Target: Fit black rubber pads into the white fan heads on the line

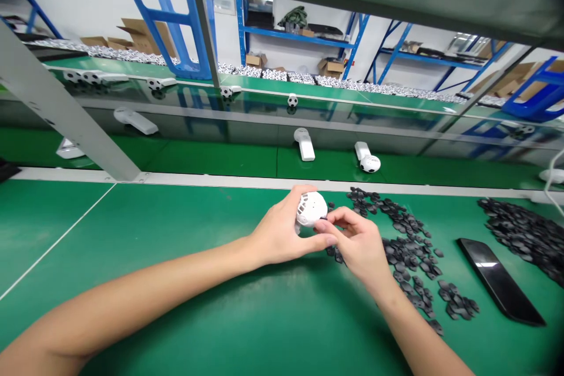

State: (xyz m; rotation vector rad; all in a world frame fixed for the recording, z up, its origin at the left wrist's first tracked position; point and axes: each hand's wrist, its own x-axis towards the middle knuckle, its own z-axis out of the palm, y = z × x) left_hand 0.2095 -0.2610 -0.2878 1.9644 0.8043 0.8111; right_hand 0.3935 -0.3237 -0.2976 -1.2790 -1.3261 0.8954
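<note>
My left hand (282, 235) is closed around a white ball-shaped shell (311, 209) with open cut-outs, held just above the green table (154, 282). My right hand (359, 241) pinches a small black piece (323, 220) against the shell's lower right side. A spread of several small black pieces (409, 247) lies on the table just right of my hands.
A second pile of black pieces (524, 235) lies at the far right, with a black phone (500, 279) beside it. White handheld parts (304, 144) and a finished black-and-white ball unit (369, 163) lie on the conveyor (220, 158) behind. A grey slanted post (61, 106) stands at left.
</note>
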